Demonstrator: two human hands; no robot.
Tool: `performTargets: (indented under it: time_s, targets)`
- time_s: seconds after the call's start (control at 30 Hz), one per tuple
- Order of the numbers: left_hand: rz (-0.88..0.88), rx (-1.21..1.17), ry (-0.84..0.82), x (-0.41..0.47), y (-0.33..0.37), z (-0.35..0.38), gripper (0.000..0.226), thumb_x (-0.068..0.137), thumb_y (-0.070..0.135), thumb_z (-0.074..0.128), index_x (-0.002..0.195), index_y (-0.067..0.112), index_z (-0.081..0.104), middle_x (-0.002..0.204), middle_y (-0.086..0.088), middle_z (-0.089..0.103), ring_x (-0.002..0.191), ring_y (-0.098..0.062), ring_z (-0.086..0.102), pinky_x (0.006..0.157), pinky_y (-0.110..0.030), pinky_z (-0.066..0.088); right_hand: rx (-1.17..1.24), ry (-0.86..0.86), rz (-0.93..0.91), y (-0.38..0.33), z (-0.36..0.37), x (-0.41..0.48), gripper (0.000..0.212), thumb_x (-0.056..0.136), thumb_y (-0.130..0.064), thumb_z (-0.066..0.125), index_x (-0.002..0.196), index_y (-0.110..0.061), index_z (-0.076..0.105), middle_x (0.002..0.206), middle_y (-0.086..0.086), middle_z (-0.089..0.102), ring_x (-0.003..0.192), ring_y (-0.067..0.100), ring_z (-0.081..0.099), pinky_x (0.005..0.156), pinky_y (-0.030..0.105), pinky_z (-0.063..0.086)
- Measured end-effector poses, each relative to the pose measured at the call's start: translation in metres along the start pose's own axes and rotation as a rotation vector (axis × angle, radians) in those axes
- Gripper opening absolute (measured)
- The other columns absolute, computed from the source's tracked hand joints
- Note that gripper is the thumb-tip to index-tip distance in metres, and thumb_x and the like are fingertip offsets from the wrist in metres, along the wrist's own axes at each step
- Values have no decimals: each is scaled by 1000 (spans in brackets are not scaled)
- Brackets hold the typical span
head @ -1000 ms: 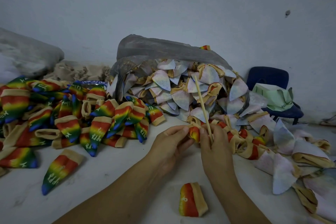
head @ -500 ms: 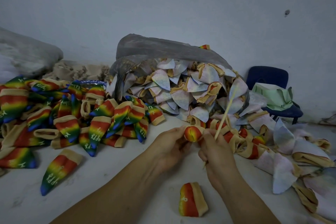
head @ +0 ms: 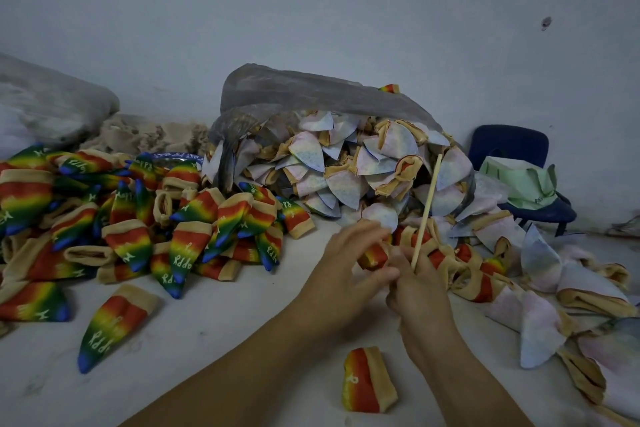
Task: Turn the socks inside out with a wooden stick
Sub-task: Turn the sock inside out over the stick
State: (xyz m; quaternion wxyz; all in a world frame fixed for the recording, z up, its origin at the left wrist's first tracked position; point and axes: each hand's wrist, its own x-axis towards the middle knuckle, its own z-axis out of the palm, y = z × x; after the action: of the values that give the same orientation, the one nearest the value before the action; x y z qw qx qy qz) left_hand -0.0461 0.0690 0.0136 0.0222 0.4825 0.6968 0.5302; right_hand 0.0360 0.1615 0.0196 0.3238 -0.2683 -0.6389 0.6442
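Observation:
My left hand (head: 349, 263) grips a small sock (head: 373, 255) showing red and orange, held just above the white table. My right hand (head: 420, 291) touches the sock's right end and holds a thin wooden stick (head: 427, 208) that slants up and to the right. A half-turned sock (head: 367, 380) lies on the table below my hands. Rainbow socks (head: 131, 218) are heaped at the left. Pale inside-out socks (head: 346, 170) spill from a grey plastic bag (head: 304, 94) at the back.
More pale and half-turned socks (head: 540, 288) trail along the right side. A single rainbow sock (head: 110, 326) lies apart at the front left. A dark blue chair (head: 512, 149) with green cloth stands at the back right, by the white wall.
The stick has swung from leaning left to leaning right. The sock's coloured end has emerged further into my left hand, which has shifted its fingers over it.

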Motion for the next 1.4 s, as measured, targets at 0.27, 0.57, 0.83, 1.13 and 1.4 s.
performTargets:
  time_s: [0.27,0.57,0.83,1.13,1.4]
  targets:
    - [-408,-526,173,6,-8,-6,28,78,66,62,82,40,72,78,14,69,73,-4,58,68,-17,45,-382,-73,-190,3,4,-7,19,98,-29,46,84,-23,57,93,3,58,80,12,55,63,25,41]
    - [-630,-851,61,6,-8,-2,68,92,68,37,104,13,75,104,-5,76,95,-15,70,82,-27,50,-430,-179,-377,-1,11,-12,10,89,-43,58,99,-39,57,106,-12,54,100,7,55,79,32,52]
    - [-552,-1107,-60,0,-7,-8,48,91,29,53,128,0,62,127,-16,66,122,-26,59,105,-35,46,-361,-156,-397,-1,1,-6,9,94,-22,56,87,-28,57,86,-6,62,79,-1,58,66,10,45]
    - [-613,-1171,60,1,-4,-2,47,92,34,57,124,-1,60,117,-18,69,112,-29,65,106,-45,47,-510,-132,-418,-1,10,-8,20,91,-26,55,79,-40,47,71,-8,55,67,2,53,54,8,39]
    - [-730,-1469,402,12,-16,-30,31,95,33,59,83,5,63,64,-7,62,61,-18,69,60,-35,61,-590,-217,-415,-3,1,-12,38,90,-57,40,77,-23,49,65,1,51,62,10,49,55,23,36]
